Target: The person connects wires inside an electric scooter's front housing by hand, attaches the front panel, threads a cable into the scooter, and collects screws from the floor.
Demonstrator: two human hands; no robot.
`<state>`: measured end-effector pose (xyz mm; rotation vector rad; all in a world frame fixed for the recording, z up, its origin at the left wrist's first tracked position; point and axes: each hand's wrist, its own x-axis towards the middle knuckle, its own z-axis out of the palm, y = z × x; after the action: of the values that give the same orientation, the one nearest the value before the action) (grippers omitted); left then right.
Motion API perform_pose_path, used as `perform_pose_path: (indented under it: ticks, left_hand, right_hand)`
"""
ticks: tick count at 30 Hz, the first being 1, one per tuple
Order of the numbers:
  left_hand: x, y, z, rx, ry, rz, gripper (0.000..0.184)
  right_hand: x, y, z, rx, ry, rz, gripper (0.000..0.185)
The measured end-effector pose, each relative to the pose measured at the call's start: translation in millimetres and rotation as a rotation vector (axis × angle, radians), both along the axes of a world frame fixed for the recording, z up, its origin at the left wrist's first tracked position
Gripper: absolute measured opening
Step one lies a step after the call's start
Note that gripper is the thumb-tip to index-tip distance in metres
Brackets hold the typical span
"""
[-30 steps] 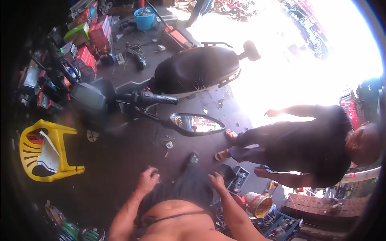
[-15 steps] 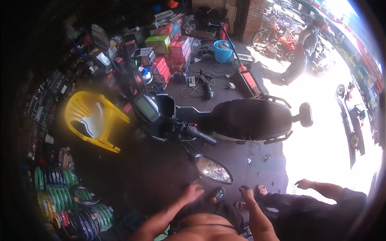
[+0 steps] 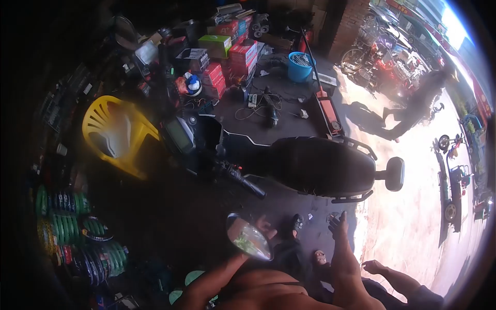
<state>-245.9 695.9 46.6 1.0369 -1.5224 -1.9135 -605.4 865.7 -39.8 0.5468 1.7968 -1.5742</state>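
Note:
An electric scooter [image 3: 323, 166] with a long black seat stands sideways in front of me, its display [image 3: 179, 135] and handlebar grip [image 3: 247, 183] to the left. Its near mirror [image 3: 250, 238] covers part of my left forearm and hand. My left hand [image 3: 265, 227] shows just past the mirror's edge, slightly blurred, fingers apart, with nothing visible in them. I cannot tell whether it touches the mirror. Below the rear of the seat, my right hand [image 3: 338, 225] is stretched out with spread fingers, holding nothing.
A yellow plastic chair [image 3: 116, 135] stands left, above stacked tyres [image 3: 64, 225]. Beyond the scooter are boxes [image 3: 243, 58], a blue bucket [image 3: 300, 68] and a red floor jack [image 3: 326, 111]. Another person's hand [image 3: 375, 267] is at lower right; a person [image 3: 421, 98] is outside.
My right hand has reached forward and right, its fingers opening out. My left hand has moved forward behind the mirror. The view has shifted, and the person outside has moved and bent lower.

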Motion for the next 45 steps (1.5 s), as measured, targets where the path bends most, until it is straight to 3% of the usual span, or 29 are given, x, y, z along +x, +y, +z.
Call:
perform_pose_path:
  ticks: [1, 5, 8, 9, 11, 14, 16, 18, 19, 20, 22, 24, 26, 27, 28, 29, 31, 33, 36, 38, 39, 40, 41, 42, 43, 45]
  left_hand:
    - [-10.6, -3.3, -11.8, 0.054, -0.063, 0.078, 0.086]
    - [-49.9, -7.8, -27.3, -0.007, 0.061, 0.396, 0.08]
    - [-61.6, -3.2, -8.8, 0.032, -0.004, 0.562, 0.076]
    - [-67.7, -5.5, -3.5, 0.035, -0.008, 0.621, 0.075]
    - [-86.0, -11.7, 20.3, 0.036, -0.013, 0.754, 0.072]
    - [-81.9, -15.4, 18.1, 0.077, -0.116, 0.77, 0.072]
    - [-92.7, -19.2, 25.3, 0.11, -0.093, 0.79, 0.07]
    - [-94.5, -15.8, 24.6, 0.097, -0.072, 0.782, 0.07]
    - [-93.1, -13.7, 18.6, 0.075, -0.119, 0.773, 0.067]
    - [-93.4, -8.0, 20.0, 0.104, -0.127, 0.75, 0.067]
    - [-88.9, -5.6, 24.8, 0.144, -0.138, 0.738, 0.065]
    - [-76.8, 8.0, 23.7, 0.119, -0.234, 0.708, 0.067]
    - [-56.8, 17.8, 23.8, 0.133, -0.264, 0.716, 0.064]
    - [-49.5, 24.1, 24.5, 0.167, -0.245, 0.733, 0.06]
    - [-39.7, 32.0, 19.5, 0.197, -0.219, 0.761, 0.057]
    - [-22.8, 40.3, 2.6, 0.231, -0.257, 0.734, 0.054]
    - [20.6, 74.8, -64.9, 0.264, -0.37, 0.698, 0.041]
    - [18.3, 86.3, -91.2, 0.287, -0.407, 0.631, 0.042]
    - [-25.4, 78.4, -115.1, 0.345, -0.345, 0.532, 0.043]
    - [-20.7, 82.3, -119.6, 0.339, -0.367, 0.5, 0.044]
    - [-11.3, 92.5, -115.6, 0.334, -0.401, 0.497, 0.044]
    - [-2.3, 99.3, -113.1, 0.331, -0.429, 0.505, 0.044]
    - [-0.6, 98.2, -112.1, 0.328, -0.44, 0.505, 0.044]
    - [-5.5, 95.1, -112.0, 0.329, -0.439, 0.494, 0.045]
    - [-8.8, 92.9, -112.4, 0.334, -0.437, 0.483, 0.045]
    - [-17.5, 87.8, -115.6, 0.337, -0.429, 0.457, 0.046]
  right_hand:
    - [-22.7, -5.4, -8.0, -0.02, -0.008, -0.023, 0.084]
    - [-93.3, -27.0, -25.7, -0.079, -0.024, 0.043, 0.097]
    - [-112.0, -31.0, -36.3, -0.075, -0.141, -0.05, 0.098]
    - [-115.3, -30.6, -35.3, -0.112, -0.121, 0.033, 0.098]
    - [-112.9, -32.4, -26.3, 0.027, -0.046, 0.237, 0.091]
    - [-116.3, -18.6, -51.6, 0.156, -0.277, 0.28, 0.05]
    - [-104.5, -27.5, -49.0, 0.301, -0.091, 1.023, 0.046]
    - [-86.0, -53.5, -27.9, 0.042, 0.155, 1.856, 0.052]
    - [-85.5, -92.3, -19.0, -0.02, 0.321, 1.996, 0.056]
    - [-96.7, -150.4, 10.4, -0.038, 0.414, 1.852, 0.06]
    - [-150.2, -276.3, 89.5, -0.255, 0.437, 1.278, 0.069]
    - [-219.1, -366.3, 201.6, -0.663, 0.21, 0.758, 0.08]
    - [-244.0, -397.3, 302.8, -0.871, 0.009, 0.514, 0.069]
    - [-255.2, -389.2, 341.7, -0.707, 0.299, 0.754, 0.063]
    - [-246.2, -381.7, 365.0, -0.626, 0.801, 0.876, 0.062]
    - [-237.3, -375.2, 378.2, -0.607, 0.973, 0.874, 0.061]
    - [-209.3, -351.6, 359.6, -0.574, 1.026, 0.848, 0.058]
    - [-172.6, -307.3, 287.5, -0.428, 1.068, 0.914, 0.055]
    - [-87.3, -208.7, 139.6, 0.076, 1.008, 1.55, 0.051]
    - [-56.0, -140.9, 96.0, 0.335, 0.86, 1.891, 0.048]
    - [-48.6, -113.4, 88.3, 0.414, 0.789, 1.923, 0.047]
    - [-34.3, -91.3, 76.2, 0.472, 0.698, 1.728, 0.038]
    - [-51.4, -66.5, 19.2, 0.39, 0.472, 1.692, 0.032]
    - [-55.1, -31.3, -17.4, 0.269, 0.168, 1.244, 0.021]
    - [-65.8, -10.2, -33.9, 0.317, -0.129, 1.06, 0.025]
    - [-87.6, 23.9, -31.8, 0.343, -0.211, 0.944, 0.021]
